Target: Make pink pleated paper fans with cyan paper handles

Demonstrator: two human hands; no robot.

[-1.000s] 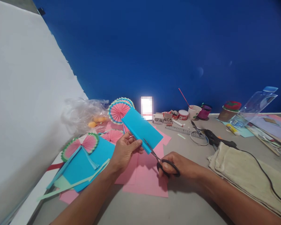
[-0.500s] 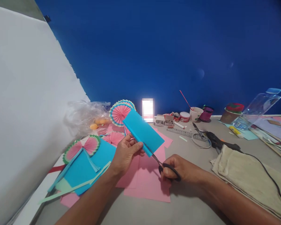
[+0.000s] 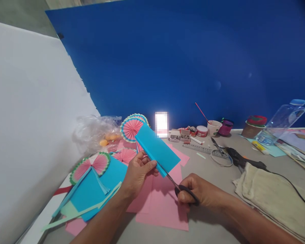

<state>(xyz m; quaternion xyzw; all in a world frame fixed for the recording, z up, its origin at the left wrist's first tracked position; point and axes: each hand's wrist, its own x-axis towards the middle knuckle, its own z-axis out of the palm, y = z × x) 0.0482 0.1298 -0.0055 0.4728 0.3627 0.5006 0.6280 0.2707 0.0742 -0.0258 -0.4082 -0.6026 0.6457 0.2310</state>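
Note:
A folded sheet of blue paper [image 3: 159, 149] is held up at a slant by my left hand [image 3: 141, 171], thumb in front and fingers behind its lower left edge. My right hand [image 3: 197, 193] grips the black handles of a pair of scissors [image 3: 174, 183]. The blades are in the paper at its lower corner, running along a narrow strip at the edge. Below both hands lie sheets of pink paper [image 3: 165, 210]. The blade tips are hidden by the paper and my left thumb.
Pleated paper fans [image 3: 90, 166], blue sheets [image 3: 96, 193] and a plastic bag [image 3: 93, 132] lie on the left. On the right are a ruler [image 3: 200, 149], a glue gun [image 3: 241, 159], a folded cloth [image 3: 271, 193], a paper cup [image 3: 214, 128] and a tilted plastic bottle [image 3: 282, 122]. A bright screen [image 3: 162, 123] stands behind.
The whole view has shifted, so everything sits slightly lower in the picture. My hands, the blue paper and the scissors keep nearly the same arrangement.

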